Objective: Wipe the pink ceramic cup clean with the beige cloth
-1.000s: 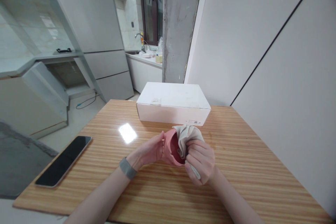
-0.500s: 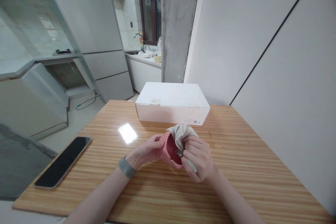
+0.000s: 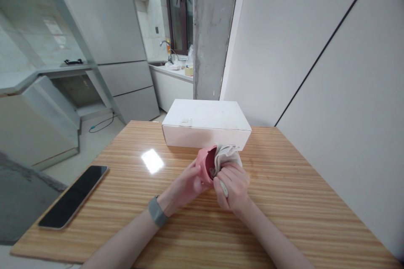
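A pink cup-like container (image 3: 202,158) is tilted above the table, its dark pink opening turned to the right. My left hand (image 3: 190,183) is closed around its left and lower side. In my right hand (image 3: 232,183) a bunched pale grey cloth (image 3: 225,155) is gripped, and part of it reaches into the container's mouth. One end of the cloth sticks out below my right fingers. The container's far side and the cloth deep inside are hidden.
A long white box (image 3: 206,115) lies just beyond my hands on the wood-grain table (image 3: 299,201). To the left a black-screened smartphone (image 3: 74,197) rests near the table's edge. A white wall (image 3: 315,29) stands along the right side.
The pink container has turned and risen slightly, its opening now facing more to the right. My left hand has shifted lower around it, and my right hand has moved a little left with the cloth.
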Action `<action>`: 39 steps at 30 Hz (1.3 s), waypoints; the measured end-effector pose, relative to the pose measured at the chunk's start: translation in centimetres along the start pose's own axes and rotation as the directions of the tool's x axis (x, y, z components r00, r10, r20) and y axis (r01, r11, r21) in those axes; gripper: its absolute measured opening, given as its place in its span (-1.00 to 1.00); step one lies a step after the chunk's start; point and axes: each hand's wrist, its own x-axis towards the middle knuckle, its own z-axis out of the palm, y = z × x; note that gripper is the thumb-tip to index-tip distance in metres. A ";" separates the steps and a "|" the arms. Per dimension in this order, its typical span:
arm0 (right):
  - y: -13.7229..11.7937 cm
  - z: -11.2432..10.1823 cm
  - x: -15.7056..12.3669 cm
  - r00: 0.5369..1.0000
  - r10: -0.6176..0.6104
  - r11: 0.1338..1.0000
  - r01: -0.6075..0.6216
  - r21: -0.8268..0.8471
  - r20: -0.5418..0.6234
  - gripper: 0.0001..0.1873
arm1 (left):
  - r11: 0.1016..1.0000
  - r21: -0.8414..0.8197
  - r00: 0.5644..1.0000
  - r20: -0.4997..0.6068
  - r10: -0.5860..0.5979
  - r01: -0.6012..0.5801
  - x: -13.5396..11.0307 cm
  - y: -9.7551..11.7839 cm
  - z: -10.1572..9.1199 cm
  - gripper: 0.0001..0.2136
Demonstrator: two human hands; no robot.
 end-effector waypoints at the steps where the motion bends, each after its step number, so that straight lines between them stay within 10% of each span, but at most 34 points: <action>1: 0.0 -0.2 0.1 1.000 -0.017 1.000 0.016 0.011 0.009 -0.73 | 0.999 -0.019 0.999 -0.006 -0.033 0.033 0.0 0.3 0.0 -0.64; 9: 0.2 -1.4 0.2 0.962 -0.245 0.964 0.229 0.136 0.122 -0.75 | 0.970 0.069 0.970 -0.082 -0.228 0.234 0.0 2.7 -2.5 -0.50; 23: 1.0 -1.0 -0.3 0.985 -0.116 0.983 0.095 0.157 0.130 -0.74 | 0.941 0.313 0.991 -0.056 -0.121 0.133 0.2 2.4 -2.9 -0.63; 32: -0.1 0.4 -0.6 1.000 0.014 1.000 -0.015 -0.020 -0.022 -0.75 | 0.986 0.159 0.997 -0.055 0.059 -0.050 0.2 0.3 -1.1 -0.59; 39: 0.3 -1.0 0.1 0.998 -0.059 0.993 0.057 0.102 0.023 -0.76 | 0.996 -0.006 0.995 -0.035 -0.088 0.088 -0.1 1.4 -0.5 -0.57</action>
